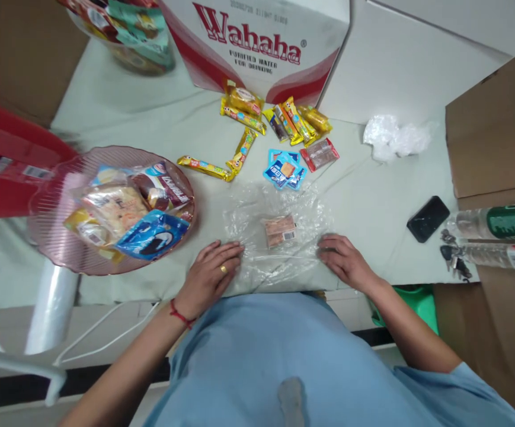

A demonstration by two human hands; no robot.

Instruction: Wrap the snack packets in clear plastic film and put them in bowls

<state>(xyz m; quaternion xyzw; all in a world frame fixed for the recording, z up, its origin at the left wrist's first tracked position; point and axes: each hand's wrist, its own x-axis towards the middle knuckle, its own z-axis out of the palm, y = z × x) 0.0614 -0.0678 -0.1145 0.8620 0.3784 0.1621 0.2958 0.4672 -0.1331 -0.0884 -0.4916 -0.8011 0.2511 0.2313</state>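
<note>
The left hand (215, 268) touches the left edge of the clear film (304, 204). Inward from it, amid the film, the brown packet (280, 230) lies, about equally near to both hands, without clear long axis. The right hand (345, 261) rests opposite. Whether either pinches, I cannot tell.

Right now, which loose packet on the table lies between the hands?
The brownish packet amid the clear plastic film, between left hand and right hand; the other loose packets lie nearer the Wahaha box.
</note>
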